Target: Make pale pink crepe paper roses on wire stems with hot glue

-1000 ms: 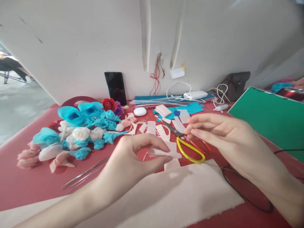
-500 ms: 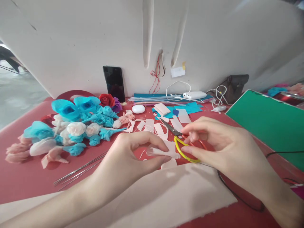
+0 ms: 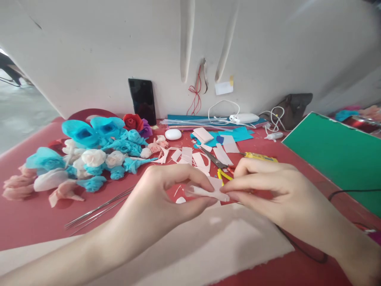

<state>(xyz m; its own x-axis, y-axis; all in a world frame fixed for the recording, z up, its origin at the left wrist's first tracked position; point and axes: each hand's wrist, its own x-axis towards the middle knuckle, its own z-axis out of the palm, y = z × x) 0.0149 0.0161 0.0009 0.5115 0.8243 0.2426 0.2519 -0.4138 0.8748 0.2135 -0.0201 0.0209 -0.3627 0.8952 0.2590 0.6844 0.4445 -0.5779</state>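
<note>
Across the red desk [image 3: 29, 224], below a pale wall [image 3: 119, 43], inspected from the head view, clock centred on the pale strip [image 3: 204, 192]: found pinched near 9 o'clock by the left hand [image 3: 168, 192], at the 3 o'clock end by the right hand [image 3: 264, 183]; presumably gripped so to keep it taut. Noted scissors [image 3: 219, 162] near 1, likely laid within reach. Noted pale sheet [image 3: 214, 246] at 6, ragged edge toward 4 to 5. Judged limiting to sideways movement: flower pile [image 3: 93, 158], between 9 and 10; green board [image 3: 333, 159], between 2 and 3.
</note>
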